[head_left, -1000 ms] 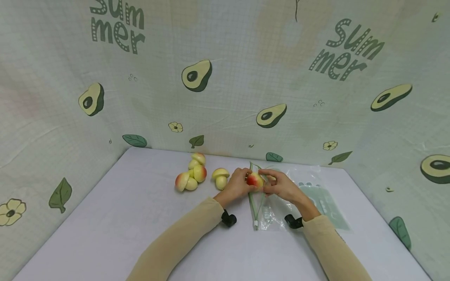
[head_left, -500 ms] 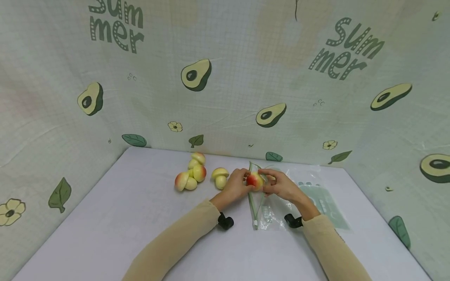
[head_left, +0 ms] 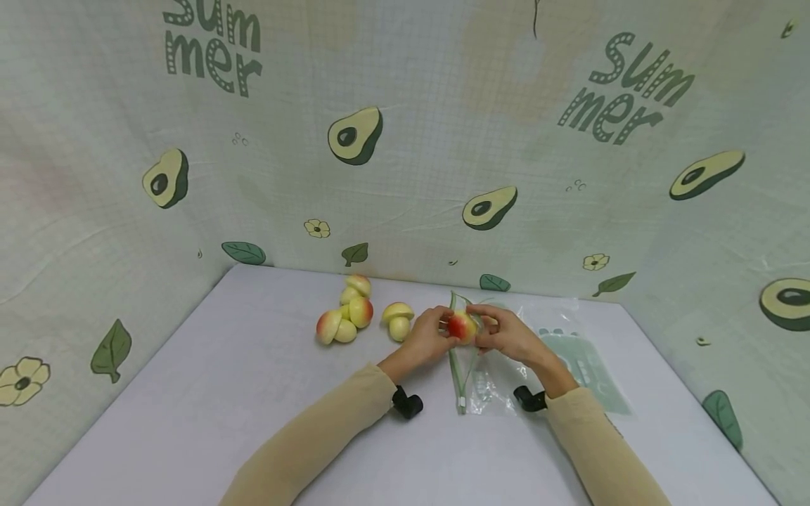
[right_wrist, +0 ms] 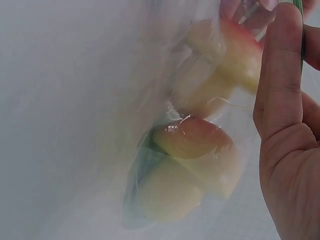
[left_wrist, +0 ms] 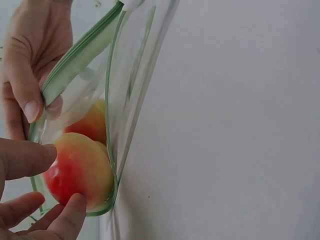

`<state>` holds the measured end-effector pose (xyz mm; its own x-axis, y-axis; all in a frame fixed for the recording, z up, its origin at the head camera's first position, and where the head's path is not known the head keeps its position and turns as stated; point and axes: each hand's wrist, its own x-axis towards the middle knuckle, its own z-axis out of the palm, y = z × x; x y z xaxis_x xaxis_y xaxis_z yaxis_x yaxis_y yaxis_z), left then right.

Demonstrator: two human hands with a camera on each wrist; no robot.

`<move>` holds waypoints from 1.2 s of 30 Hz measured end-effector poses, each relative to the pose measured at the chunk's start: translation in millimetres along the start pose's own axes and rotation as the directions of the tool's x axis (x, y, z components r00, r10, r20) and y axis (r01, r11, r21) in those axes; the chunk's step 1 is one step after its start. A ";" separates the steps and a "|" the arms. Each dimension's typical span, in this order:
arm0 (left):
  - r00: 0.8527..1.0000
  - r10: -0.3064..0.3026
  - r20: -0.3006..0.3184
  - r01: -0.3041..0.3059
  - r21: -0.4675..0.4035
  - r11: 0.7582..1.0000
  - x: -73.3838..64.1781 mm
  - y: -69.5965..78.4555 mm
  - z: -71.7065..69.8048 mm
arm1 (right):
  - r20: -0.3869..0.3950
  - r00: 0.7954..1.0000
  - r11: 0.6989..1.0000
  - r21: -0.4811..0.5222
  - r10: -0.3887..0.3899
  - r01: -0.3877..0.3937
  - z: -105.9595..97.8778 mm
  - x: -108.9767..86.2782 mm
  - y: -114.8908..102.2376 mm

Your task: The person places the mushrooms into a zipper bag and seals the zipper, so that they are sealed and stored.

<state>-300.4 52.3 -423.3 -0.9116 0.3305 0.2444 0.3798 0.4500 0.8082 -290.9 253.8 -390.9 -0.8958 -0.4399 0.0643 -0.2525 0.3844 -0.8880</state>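
Note:
My left hand [head_left: 424, 339] holds a toy mushroom [left_wrist: 80, 170] with a red-and-yellow cap by its fingertips. It sits within the green-edged mouth of a clear zip bag [head_left: 487, 393]. My right hand [head_left: 509, 339] pinches the bag's edge by the mouth, thumb on the green strip in the left wrist view. Deeper in the bag lies another mushroom [right_wrist: 192, 142], its cap reddish and its stem pale, blurred by the plastic. The stem of the held mushroom is mostly hidden in the head view.
Left of the hands stands a yellow mushroom [head_left: 399, 321]. Farther left several more mushrooms [head_left: 344, 316] lie in a cluster. A white slider [head_left: 461, 402] sits at the bag's near end. The white table [head_left: 221, 393] meets a patterned cloth [head_left: 418, 176] at the back and sides.
My left wrist has shifted slightly left and toward me, while its fingers stay on the mushroom. The right hand and the bag stand nearly as before.

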 end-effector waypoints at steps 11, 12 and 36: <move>0.999 -0.032 0.009 0.032 -0.081 0.996 3.8 2.3 6.3 | -0.002 1.000 0.999 -0.034 -0.002 0.002 1.1 -6.1 -17.5; 0.999 -0.032 0.007 0.033 -0.082 0.996 3.8 2.9 6.5 | -0.004 1.000 0.999 -0.032 -0.005 0.005 0.5 -4.9 -13.7; 1.000 0.004 -0.006 -0.004 -0.076 0.997 -3.6 -0.8 1.4 | -0.017 1.000 1.000 -0.018 -0.018 0.018 -1.9 0.4 7.8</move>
<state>-297.2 52.0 -425.7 -0.9112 0.3271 0.2506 0.3705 0.3842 0.8456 -293.9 258.2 -397.0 -0.8972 -0.4328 0.0879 -0.2749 0.3913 -0.8783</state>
